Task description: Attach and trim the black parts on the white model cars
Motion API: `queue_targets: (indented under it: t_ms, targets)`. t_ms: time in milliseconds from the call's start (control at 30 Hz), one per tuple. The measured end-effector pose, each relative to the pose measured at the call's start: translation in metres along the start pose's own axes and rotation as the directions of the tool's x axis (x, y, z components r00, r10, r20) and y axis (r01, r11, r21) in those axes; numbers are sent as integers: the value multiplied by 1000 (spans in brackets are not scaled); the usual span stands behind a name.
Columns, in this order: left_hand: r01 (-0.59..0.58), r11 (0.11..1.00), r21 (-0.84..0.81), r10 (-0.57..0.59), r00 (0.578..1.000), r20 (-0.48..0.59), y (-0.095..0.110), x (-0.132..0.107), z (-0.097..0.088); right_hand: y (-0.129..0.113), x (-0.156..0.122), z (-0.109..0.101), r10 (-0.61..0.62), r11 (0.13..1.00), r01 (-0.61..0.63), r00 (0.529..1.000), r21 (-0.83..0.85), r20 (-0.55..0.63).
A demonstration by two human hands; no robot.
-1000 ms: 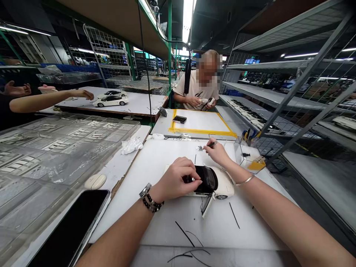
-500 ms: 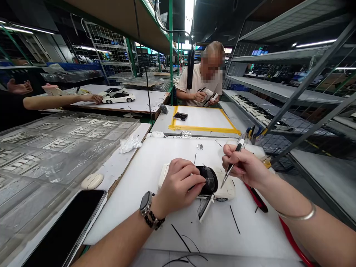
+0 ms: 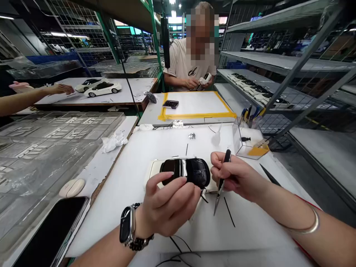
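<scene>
A white model car [image 3: 155, 167] with a glossy black roof [image 3: 171, 167] stands on the white work surface [image 3: 139, 148]. Its near-side door stands out from the body, mostly behind my left hand. My left hand [image 3: 172, 204] is over the car's near side, fingers curled and fingertips together. By those fingertips shows a short black sliver [image 3: 204, 199]; whether they grip it is unclear. Near the car's front end, my right hand [image 3: 230, 172] is closed around a slim pointed metal tool [image 3: 220, 189] with a dark handle. Its tip points down, just off the car's near side.
Thin black strips [image 3: 229, 212] lie about the surface. At the right back is a clear box [image 3: 250, 148] with tools behind it. A phone [image 3: 52, 230], a cream case [image 3: 71, 188] and clear trays [image 3: 55, 159] are at left. A co-worker [image 3: 191, 66] faces me across yellow tape.
My left hand has come off the car's windscreen toward me, baring the roof. My right hand has moved slightly left and down with the pointed tool. The camera view has shifted.
</scene>
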State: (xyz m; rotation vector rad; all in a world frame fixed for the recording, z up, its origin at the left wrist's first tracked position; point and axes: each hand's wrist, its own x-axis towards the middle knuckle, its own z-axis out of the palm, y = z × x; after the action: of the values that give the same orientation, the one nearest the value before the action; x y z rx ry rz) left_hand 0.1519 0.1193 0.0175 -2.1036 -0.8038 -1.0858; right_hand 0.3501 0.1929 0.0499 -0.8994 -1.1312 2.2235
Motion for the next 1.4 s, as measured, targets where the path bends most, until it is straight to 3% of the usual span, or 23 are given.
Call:
queue_targets:
  t_ms: [267,500,900,1133,1400]
  targets:
    - [-54,998,-25,55,996,63,1,4,-3,8,9,-10,-9,999,5,998,53,70]
    - [-122,991,-55,125,991,51,-1,3,-1,11,12,-11,3,1000,-4,998,21,68]
    - [-138,986,-95,144,988,54,-2,3,0,9,11,-9,45,999,-46,998,21,47]
    - [92,980,-176,-67,988,139,3,5,0,8,9,-11,38,999,-41,995,27,94]
    - [138,956,-259,-98,982,163,3,6,2,7,8,-12,26,999,-28,992,18,124]
